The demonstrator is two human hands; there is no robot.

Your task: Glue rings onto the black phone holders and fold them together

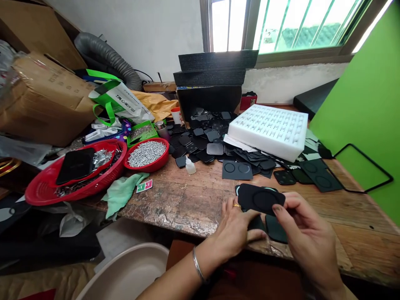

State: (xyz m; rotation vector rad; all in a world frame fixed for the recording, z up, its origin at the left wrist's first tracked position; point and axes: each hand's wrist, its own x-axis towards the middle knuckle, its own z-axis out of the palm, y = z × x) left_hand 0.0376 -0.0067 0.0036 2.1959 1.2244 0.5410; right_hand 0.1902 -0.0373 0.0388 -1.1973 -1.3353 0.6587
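A flat black pad point(261, 199) with a faint ring on it is pinched between the thumb and fingers of my right hand point(308, 233), above the table's front edge. My left hand point(236, 227), with a ring and a bracelet, is beside the pad's left end; its thumb and fingers are apart, over a dark square piece point(256, 223). To the right of that piece, another dark green square piece point(276, 229) lies at the table edge. Part of a further dark piece shows behind the raised pad. A grey sheet with two circles point(236, 170) lies farther back.
A white foam block with slots point(267, 129) and many loose black pieces point(215, 148) cover the back of the wooden table point(187, 200). A small glue bottle point(190, 166), a red basket of metal pins point(146, 156), a larger red basket point(37, 191) and a green cloth point(123, 193) are leftward.
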